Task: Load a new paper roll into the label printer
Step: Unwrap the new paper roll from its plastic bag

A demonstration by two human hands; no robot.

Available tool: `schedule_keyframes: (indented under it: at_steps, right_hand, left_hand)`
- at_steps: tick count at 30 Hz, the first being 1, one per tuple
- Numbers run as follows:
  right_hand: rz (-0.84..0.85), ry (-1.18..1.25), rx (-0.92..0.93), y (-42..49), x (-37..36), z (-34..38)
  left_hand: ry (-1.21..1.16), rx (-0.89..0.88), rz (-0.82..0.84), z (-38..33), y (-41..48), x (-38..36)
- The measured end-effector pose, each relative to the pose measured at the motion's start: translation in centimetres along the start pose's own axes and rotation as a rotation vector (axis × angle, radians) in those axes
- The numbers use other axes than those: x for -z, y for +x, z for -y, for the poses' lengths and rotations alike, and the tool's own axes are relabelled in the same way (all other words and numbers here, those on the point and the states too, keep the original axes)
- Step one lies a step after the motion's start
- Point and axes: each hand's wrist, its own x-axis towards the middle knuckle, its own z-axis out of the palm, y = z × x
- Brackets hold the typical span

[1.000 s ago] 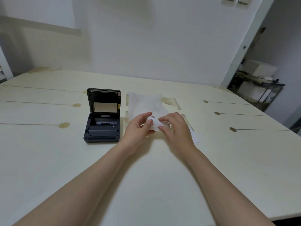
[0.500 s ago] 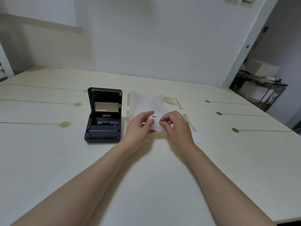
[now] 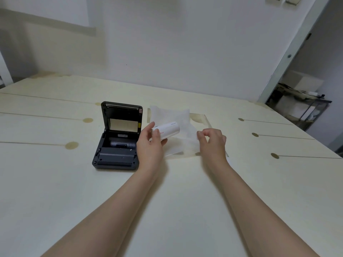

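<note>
A dark grey label printer (image 3: 117, 143) stands on the pale table (image 3: 55, 182) with its lid raised; a grey cylinder lies in its open bay. Just right of it, my left hand (image 3: 150, 145) holds a white paper roll (image 3: 168, 130) with red print, lifted off the table and tilted up to the right. My right hand (image 3: 212, 141) is about a hand's width further right, thumb and forefinger pinched on the edge of a thin white wrapper sheet (image 3: 174, 115) that lies behind and under the roll.
A small transparent plastic piece (image 3: 199, 118) lies beyond the wrapper. Brown round marks and thin seams cross the tabletop. A white wall runs behind the table, and an open doorway with a cluttered shelf (image 3: 300, 104) is at the far right.
My hands were together over the wrapped roll. Now they have come apart: the left has lifted the bare roll towards the printer, the right has drawn away to the right with the wrapper edge.
</note>
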Motion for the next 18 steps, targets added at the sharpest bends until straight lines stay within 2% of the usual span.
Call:
schedule_keyframes:
  at_steps: [6, 10, 12, 14, 16, 18]
  right_hand:
    - [0.151, -0.431, -0.163, 2.6, -2.0, 0.0]
    - [0.078, -0.543, -0.209, 2.2, -3.1, -0.4]
    - [-0.047, -0.492, -0.159, 1.9, -2.9, -0.4]
    - [-0.175, -0.279, -0.010, 1.6, -2.4, -0.3]
    - [-0.184, 0.071, 0.137, 1.0, -1.8, 0.1]
    - [-0.108, 0.265, 0.247, 0.1, -1.1, 0.8]
  left_hand:
    - [-0.040, 0.036, 0.018, 0.1, 0.5, 0.0]
    - [-0.017, 0.029, 0.069, 0.2, 0.4, -0.2]
    - [-0.008, 0.024, 0.100, 0.1, 0.3, -0.3]
    - [0.002, 0.028, 0.121, 0.2, 0.2, -0.4]
    - [0.025, 0.027, 0.143, 0.2, 0.2, -0.4]
    - [0.067, 0.012, 0.175, 0.2, 0.1, -0.3]
